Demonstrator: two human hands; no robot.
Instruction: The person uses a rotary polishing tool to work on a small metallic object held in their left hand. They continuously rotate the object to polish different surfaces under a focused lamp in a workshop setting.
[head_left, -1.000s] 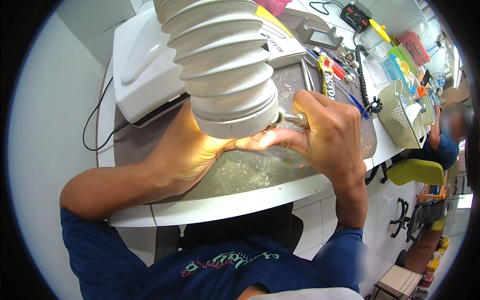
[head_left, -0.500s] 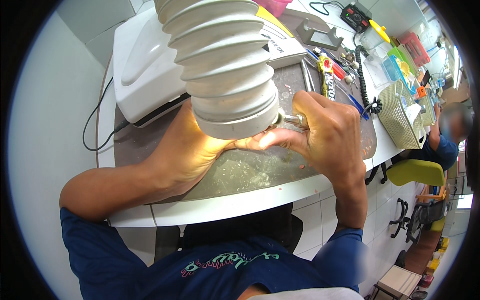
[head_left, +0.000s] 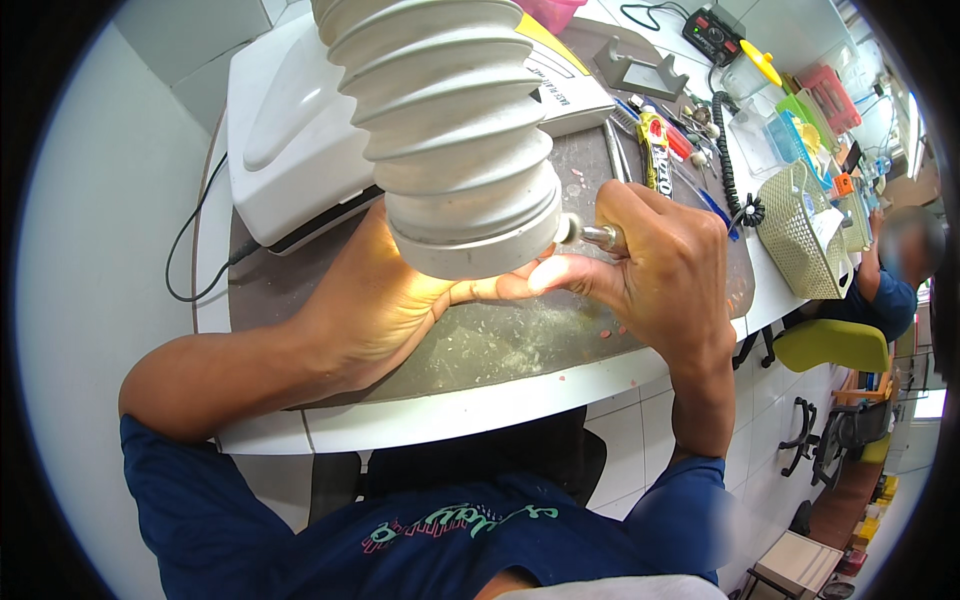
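Note:
My right hand [head_left: 672,270] is closed round a rotary handpiece [head_left: 606,238], its metal nose pointing left. A small pale bit [head_left: 570,228] shows at its end, beside the rim of a ribbed white hose [head_left: 465,170]. My left hand [head_left: 385,300] reaches in under the hose mouth, lit yellow. One of its fingers stretches toward my right thumb, and the two meet or nearly meet. Most left fingertips are hidden behind the hose, along with whatever they grip. Both hands are over the dark, dusty mat [head_left: 480,350].
A white machine [head_left: 290,110] stands at left behind my left hand. Behind my right hand lie a yellow tube [head_left: 655,150], a coiled black cord [head_left: 724,150] and several small tools. Farther right are a woven basket [head_left: 800,230] and a seated person [head_left: 885,280]. Small pink bits dot the mat.
My right hand and the handpiece have shifted slightly right, bringing the pale bit into clearer view beside the hose. The hose has moved a touch to the right. My left hand stays nearly still.

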